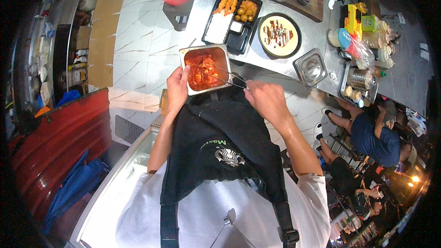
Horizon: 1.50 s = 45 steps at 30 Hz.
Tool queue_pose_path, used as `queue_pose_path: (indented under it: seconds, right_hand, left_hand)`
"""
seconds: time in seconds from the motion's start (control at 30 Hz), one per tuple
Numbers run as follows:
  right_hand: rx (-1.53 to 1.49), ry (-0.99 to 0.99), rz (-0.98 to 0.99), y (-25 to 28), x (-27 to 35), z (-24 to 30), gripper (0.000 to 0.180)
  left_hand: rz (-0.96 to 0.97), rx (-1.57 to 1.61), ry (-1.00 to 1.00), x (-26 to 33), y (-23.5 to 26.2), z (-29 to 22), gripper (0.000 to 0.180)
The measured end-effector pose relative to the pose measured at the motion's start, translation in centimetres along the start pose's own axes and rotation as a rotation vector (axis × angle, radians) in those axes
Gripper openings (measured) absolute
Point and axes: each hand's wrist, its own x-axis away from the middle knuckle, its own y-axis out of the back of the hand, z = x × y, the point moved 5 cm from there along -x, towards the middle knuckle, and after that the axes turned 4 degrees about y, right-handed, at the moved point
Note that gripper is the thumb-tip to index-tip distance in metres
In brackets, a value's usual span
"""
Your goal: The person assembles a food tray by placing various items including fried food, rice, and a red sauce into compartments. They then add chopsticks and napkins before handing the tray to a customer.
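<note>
From eight o'clock, the left hand (178, 87) wrapped bent fingers around a rectangular stainless-steel pan (221, 56) of red food (201, 70), likely steadying it; from four, the right hand (266, 103), fingers closed, held slim silver tongs (235, 83) reaching inside. A black compartmented tray (237, 41) lay at one.

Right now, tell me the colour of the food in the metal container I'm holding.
The food is orange-red; it shows best in the head view.

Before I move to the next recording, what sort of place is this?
Probably a restaurant or takeaway kitchen: a steel worktable, a black compartmented food tray, and a metal pan of red food.
</note>
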Motion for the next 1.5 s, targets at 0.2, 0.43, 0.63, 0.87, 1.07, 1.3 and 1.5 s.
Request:
queue_pose_path:
  seconds: [0.2, 0.43, 0.63, 0.87, 1.07, 1.3, 1.5]
  right_hand:
    - [0.077, -0.004, 0.141, 2.5, -0.5, 2.9, 0.016]
    - [0.000, -0.162, 0.340, -3.3, -4.9, 1.0, 0.020]
    - [-0.238, -0.223, 0.297, -6.4, -3.3, -2.1, 0.029]
    - [-0.272, -0.209, 0.247, -7.0, -1.5, -2.3, 0.028]
    - [-0.307, -0.205, 0.191, -6.2, -0.4, -2.8, 0.026]
    - [-0.377, -0.110, 0.130, -3.3, 0.7, -1.7, 0.031]
    - [-0.440, -0.146, 0.080, -3.3, 1.9, -1.1, 0.029]
  left_hand:
    - [0.007, -0.034, -0.018, 1.1, 0.2, -2.3, 0.039]
    - [-0.039, -0.135, -0.030, 2.3, 0.5, -2.8, 0.038]
    - [0.006, -0.219, -0.053, 3.1, 0.7, -4.1, 0.038]
    - [-0.004, -0.196, -0.117, 2.7, 0.5, -3.5, 0.041]
    - [-0.006, -0.205, -0.114, 1.9, 0.5, -3.7, 0.042]
    - [-0.023, -0.016, -0.015, 1.3, 0.8, -0.9, 0.037]
    - [0.045, -0.230, 0.066, 0.4, 1.9, -1.6, 0.036]
